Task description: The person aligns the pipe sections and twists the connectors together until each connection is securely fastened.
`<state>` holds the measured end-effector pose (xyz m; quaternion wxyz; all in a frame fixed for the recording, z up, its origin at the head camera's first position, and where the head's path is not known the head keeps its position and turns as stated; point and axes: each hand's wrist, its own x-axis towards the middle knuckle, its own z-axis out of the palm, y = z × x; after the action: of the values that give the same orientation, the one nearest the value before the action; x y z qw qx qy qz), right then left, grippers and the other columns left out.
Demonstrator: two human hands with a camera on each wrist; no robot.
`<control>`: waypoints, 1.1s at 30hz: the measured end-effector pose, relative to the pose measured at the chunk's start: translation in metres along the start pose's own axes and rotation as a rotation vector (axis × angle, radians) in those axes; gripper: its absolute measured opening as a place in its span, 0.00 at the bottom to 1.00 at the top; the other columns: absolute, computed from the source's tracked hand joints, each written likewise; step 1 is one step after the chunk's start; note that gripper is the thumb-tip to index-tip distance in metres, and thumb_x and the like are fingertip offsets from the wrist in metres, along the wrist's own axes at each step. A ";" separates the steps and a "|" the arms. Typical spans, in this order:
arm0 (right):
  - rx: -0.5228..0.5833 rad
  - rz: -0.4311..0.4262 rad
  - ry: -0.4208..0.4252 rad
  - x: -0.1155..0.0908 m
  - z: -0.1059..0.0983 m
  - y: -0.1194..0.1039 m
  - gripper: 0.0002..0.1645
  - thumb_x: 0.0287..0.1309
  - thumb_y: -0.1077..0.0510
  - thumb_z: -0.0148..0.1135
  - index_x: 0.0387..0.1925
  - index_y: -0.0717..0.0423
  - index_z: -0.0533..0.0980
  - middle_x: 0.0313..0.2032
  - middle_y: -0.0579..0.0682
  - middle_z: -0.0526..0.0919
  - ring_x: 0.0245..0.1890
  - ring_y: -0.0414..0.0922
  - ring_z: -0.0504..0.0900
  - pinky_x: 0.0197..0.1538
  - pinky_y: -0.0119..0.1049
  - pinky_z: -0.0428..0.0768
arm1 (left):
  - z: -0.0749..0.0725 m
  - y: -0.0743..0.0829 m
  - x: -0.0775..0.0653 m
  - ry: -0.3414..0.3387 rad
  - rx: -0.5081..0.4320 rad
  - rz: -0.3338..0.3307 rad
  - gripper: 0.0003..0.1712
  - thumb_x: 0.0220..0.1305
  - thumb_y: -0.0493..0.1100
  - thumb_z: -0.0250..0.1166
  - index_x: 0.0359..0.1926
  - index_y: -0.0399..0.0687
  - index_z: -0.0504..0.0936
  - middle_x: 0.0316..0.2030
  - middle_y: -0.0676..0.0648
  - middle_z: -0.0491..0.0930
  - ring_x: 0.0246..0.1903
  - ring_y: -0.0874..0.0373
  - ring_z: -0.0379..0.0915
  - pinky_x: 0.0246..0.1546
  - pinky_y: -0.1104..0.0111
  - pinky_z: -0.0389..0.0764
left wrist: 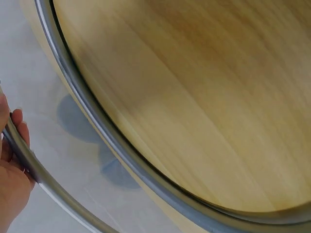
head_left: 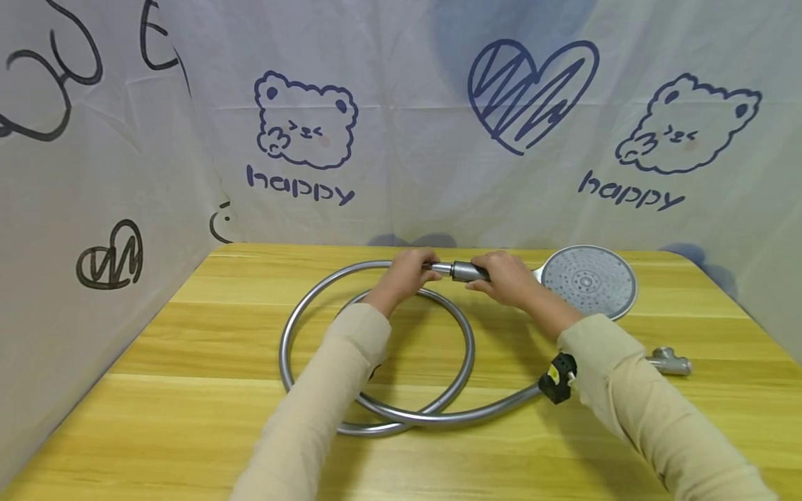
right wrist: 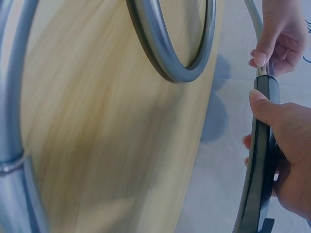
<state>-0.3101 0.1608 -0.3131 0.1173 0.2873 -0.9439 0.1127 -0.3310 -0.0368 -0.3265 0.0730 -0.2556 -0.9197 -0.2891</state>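
Observation:
My right hand grips the grey handle of a shower head, its round spray face turned up at the right. In the right wrist view the fingers wrap the dark handle, thumb along its side. My left hand pinches the silver end of a shower hose right at the handle's base. The hose end lines up with the handle; the joint between them lies between the two hands. From there the hose loops in wide coils over the table. In the left wrist view, the left fingers curl round the hose.
A silver metal fitting lies on the wooden table at the right, partly behind the right sleeve. The hose's lower run passes toward the right wrist's black camera. White cloth with drawings hangs behind and at both sides.

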 end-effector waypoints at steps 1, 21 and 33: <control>-0.002 0.001 0.000 0.000 0.000 0.000 0.14 0.54 0.53 0.65 0.25 0.58 0.71 0.21 0.51 0.75 0.22 0.45 0.70 0.26 0.37 0.66 | 0.000 0.001 -0.001 0.008 0.002 -0.004 0.13 0.57 0.41 0.64 0.41 0.38 0.80 0.39 0.43 0.83 0.39 0.53 0.79 0.41 0.66 0.78; -0.008 0.021 -0.015 0.001 -0.001 0.001 0.14 0.52 0.53 0.66 0.27 0.60 0.73 0.22 0.52 0.76 0.22 0.46 0.70 0.27 0.37 0.67 | 0.001 -0.002 0.000 -0.027 0.013 0.048 0.14 0.63 0.40 0.59 0.47 0.37 0.77 0.44 0.41 0.81 0.46 0.50 0.78 0.51 0.60 0.75; -0.005 0.024 -0.014 0.003 0.003 -0.001 0.14 0.53 0.53 0.66 0.28 0.60 0.74 0.22 0.52 0.76 0.21 0.45 0.70 0.26 0.36 0.66 | 0.001 -0.002 -0.001 -0.006 0.072 0.031 0.15 0.62 0.41 0.60 0.47 0.38 0.80 0.44 0.43 0.83 0.47 0.50 0.78 0.55 0.55 0.67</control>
<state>-0.3123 0.1574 -0.3153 0.1099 0.2764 -0.9484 0.1097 -0.3310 -0.0381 -0.3284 0.0836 -0.2678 -0.9257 -0.2537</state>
